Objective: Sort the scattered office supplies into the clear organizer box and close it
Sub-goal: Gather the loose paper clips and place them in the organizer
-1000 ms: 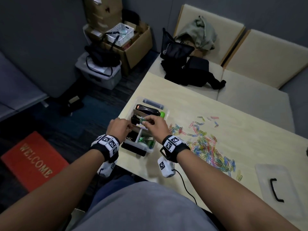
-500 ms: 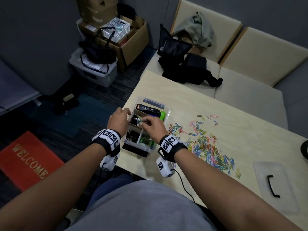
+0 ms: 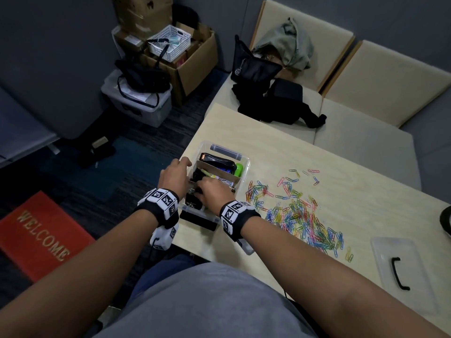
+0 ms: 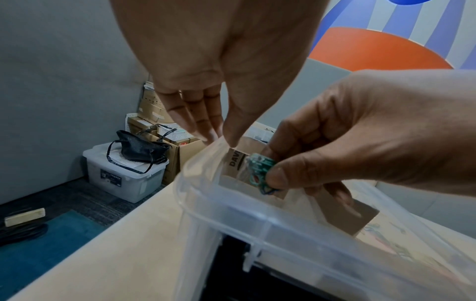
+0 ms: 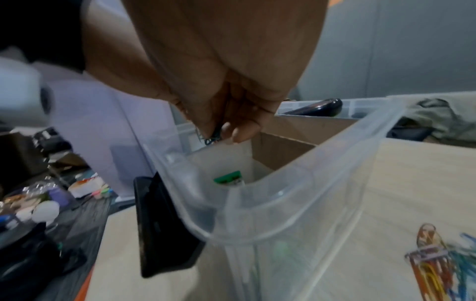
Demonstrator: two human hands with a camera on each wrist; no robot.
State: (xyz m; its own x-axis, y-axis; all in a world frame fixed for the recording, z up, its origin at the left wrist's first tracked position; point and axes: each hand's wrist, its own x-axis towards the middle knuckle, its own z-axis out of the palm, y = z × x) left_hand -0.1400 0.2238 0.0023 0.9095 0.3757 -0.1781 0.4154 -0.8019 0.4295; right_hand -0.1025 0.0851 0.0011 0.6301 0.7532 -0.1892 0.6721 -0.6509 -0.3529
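The clear organizer box (image 3: 244, 164) stands open at the table's left edge, with cardboard dividers, a black stapler (image 3: 217, 161) and a green item (image 3: 239, 170) inside. My left hand (image 3: 183, 164) rests on the box's left rim, its straight fingers (image 4: 206, 130) touching the plastic. My right hand (image 3: 199, 190) reaches into the box and pinches a small bunch of green paper clips (image 4: 260, 173) between thumb and fingers (image 5: 221, 132). A heap of coloured paper clips (image 3: 300, 215) lies scattered on the table to the right of the box.
The clear lid (image 3: 400, 272) with a black handle lies at the table's near right. Beyond the table's far edge is a cream bench (image 3: 366, 142) with black bags. Left of the table the floor drops away, with storage boxes (image 3: 136, 103).
My right hand has moved left and lower into the box with the clips. My left hand slid slightly farther along the left rim.
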